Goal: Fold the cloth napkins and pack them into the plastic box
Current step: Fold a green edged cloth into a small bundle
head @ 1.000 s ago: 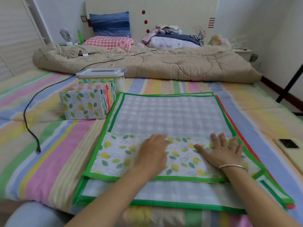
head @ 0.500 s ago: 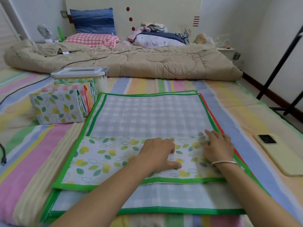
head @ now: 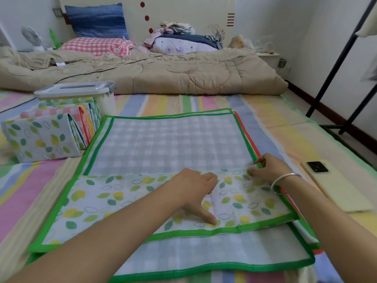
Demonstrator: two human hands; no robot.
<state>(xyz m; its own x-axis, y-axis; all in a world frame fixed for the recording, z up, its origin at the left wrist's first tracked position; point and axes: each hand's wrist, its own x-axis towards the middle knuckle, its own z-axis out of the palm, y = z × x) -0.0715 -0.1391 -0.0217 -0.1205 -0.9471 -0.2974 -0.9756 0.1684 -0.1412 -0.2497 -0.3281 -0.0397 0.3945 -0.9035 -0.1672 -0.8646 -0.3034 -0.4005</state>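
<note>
Right hand (head: 271, 168) shifted to napkin (head: 163, 144) edge, pinching; plastic box (head: 77, 92) lidded

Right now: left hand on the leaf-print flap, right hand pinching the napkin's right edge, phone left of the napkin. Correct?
No: head view shows the phone right of the napkin, not left. The left hand does rest on the leaf-print flap; the right hand pinches the right edge.

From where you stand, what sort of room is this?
Most likely a bedroom: a striped sheet under the napkins, a bunched beige quilt, and pillows against a headboard.
</note>
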